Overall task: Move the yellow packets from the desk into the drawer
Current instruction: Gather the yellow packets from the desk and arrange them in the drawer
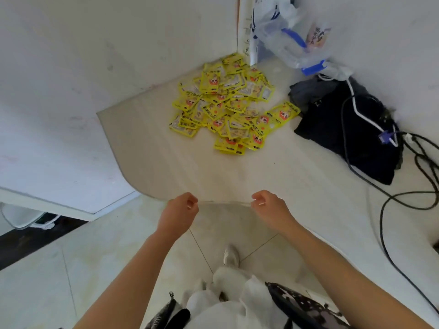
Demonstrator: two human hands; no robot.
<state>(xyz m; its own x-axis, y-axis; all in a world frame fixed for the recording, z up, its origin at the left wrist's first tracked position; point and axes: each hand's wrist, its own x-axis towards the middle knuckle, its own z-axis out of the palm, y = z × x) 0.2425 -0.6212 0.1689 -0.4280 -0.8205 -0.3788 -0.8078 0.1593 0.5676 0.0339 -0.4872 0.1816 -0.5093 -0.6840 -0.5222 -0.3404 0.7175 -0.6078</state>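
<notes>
Yellow packets heaped in a loose pile far back on the desk, close to the corner where the walls meet. Left hand and right hand side by side at the desk's near edge, fingers curled inward, holding nothing that can be made out; possibly hooked on the edge, cannot tell. Both well apart from the pile. Clear plastic bag upright behind the packets. Black bag right of the pile, cables trailing over it and across the desk. Tiled floor below, one shoe visible.
</notes>
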